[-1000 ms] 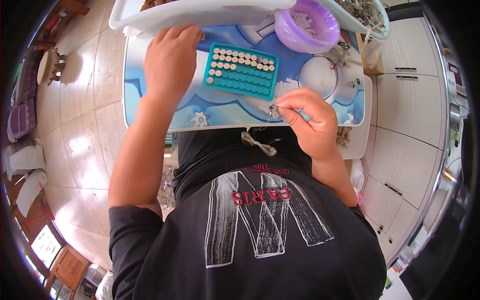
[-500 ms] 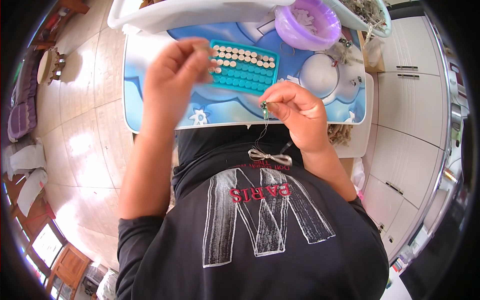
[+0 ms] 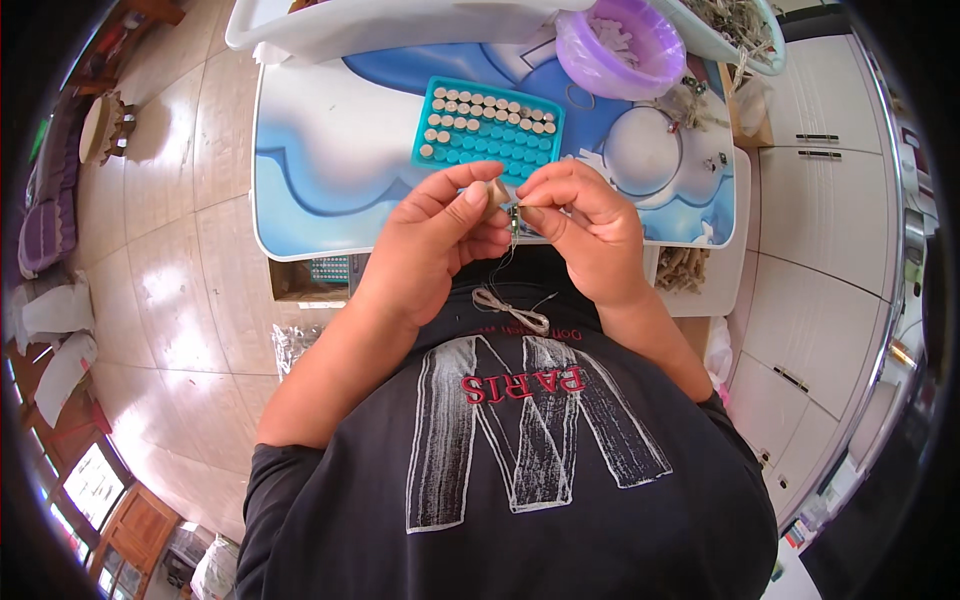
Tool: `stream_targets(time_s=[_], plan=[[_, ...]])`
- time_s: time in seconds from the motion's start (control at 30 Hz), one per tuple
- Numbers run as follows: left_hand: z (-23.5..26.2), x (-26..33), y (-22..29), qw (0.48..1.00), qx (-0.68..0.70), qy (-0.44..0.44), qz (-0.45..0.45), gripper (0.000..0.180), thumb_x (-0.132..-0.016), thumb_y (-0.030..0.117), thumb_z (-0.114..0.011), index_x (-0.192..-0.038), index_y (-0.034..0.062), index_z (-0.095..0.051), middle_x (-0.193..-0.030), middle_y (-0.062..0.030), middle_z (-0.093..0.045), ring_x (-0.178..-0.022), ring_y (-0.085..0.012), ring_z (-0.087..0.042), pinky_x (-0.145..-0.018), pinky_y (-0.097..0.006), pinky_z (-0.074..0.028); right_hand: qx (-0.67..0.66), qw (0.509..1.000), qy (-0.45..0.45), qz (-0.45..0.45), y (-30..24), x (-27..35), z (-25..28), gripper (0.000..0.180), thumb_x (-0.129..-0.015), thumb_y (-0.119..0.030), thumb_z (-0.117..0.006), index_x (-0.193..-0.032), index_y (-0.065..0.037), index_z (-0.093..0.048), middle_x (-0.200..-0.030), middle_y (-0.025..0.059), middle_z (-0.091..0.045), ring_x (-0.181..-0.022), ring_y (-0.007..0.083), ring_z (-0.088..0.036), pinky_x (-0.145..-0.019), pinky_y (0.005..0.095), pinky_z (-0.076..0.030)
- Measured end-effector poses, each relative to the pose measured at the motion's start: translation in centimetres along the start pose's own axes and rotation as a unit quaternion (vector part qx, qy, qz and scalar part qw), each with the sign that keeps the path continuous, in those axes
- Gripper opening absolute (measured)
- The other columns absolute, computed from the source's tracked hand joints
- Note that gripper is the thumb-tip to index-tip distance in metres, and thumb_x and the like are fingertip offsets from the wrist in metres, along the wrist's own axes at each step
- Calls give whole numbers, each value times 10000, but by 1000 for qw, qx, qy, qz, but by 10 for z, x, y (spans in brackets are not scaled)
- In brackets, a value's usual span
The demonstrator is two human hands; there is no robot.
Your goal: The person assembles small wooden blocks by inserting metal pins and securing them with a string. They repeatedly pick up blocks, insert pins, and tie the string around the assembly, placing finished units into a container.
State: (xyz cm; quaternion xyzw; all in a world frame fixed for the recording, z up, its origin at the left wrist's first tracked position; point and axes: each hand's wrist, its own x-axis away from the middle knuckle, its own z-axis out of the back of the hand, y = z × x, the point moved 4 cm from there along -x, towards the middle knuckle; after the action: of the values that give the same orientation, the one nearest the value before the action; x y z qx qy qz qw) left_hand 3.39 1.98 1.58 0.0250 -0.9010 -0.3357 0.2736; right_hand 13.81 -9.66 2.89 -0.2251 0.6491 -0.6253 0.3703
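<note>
Head view:
- Left hand (image 3: 425,225): positioned past the near edge of the table, palm turned inward. Thumb and index finger grasp a small tan piece (image 3: 498,194); the other fingers are curled below it.
- Right hand (image 3: 598,222): positioned opposite, fingertips close to those of the left hand. Thumb and index finger pinch a small green board (image 3: 515,216); the remaining fingers are bent.
- Location of the green board: between the two hands, near the tan piece. Whether the two parts touch cannot be determined.
- Thin wires (image 3: 506,262): run downward from the green board to a pale tied bundle (image 3: 512,309), which lies against the black shirt (image 3: 540,430).
- Teal tray (image 3: 500,158): on the patterned table (image 3: 330,185), just beyond the hands. White discs (image 3: 475,113) occupy mainly its far rows; the nearer rows carry only a few, at the left end.
- Purple bowl (image 3: 640,78): at the far right of the table, lined with clear plastic and containing white pieces (image 3: 612,38).
- White bin (image 3: 400,38): at the far edge of the table, left of the purple bowl.
</note>
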Motion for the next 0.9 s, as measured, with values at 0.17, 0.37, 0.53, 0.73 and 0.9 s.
stream_targets(time_s=[0.17,0.37,0.53,0.73,0.9], plan=[[2,0,-6,999,-2,-29,19,274,-941,198,-540,-1140,12,-556,-886,-34,-614,-704,-108,-611,-661,-236,-530,-30,999,29,-28,1,2,-1,54,-821,0,-649,-873,-4,-634,-863,54,-633,-768,106,-578,-673,231,-465],[-2,2,-4,999,-51,1,12,293,-967,250,-487,-1121,12,-564,-871,-45,-617,-699,-109,-609,-636,-227,-523,-65,994,41,-76,1,3,-1,69,-850,-23,-636,-913,5,-645,-873,46,-661,-768,77,-589,-685,213,-474],[4,0,-6,997,-78,-19,-3,358,-989,307,-419,-1104,0,-562,-854,-70,-627,-661,-122,-613,-610,-229,-526,-46,997,30,-49,-1,2,-7,67,-850,-16,-632,-912,7,-645,-875,50,-665,-776,80,-593,-684,220,-478],[-4,2,-6,998,-66,-11,3,366,-996,306,-396,-1092,-13,-545,-876,-86,-635,-690,-149,-642,-613,-237,-530,88,995,21,42,-5,-2,-6,82,-800,16,-655,-880,-5,-650,-878,84,-630,-770,133,-604,-651,237,-494],[-1,1,-10,997,-68,-30,-1,362,-1000,302,-381,-1095,-10,-539,-881,-92,-635,-749,-164,-648,-680,-262,-534,123,990,35,52,-9,-3,-10,76,-780,18,-666,-850,-3,-646,-879,93,-617,-763,160,-604,-645,262,-493]])
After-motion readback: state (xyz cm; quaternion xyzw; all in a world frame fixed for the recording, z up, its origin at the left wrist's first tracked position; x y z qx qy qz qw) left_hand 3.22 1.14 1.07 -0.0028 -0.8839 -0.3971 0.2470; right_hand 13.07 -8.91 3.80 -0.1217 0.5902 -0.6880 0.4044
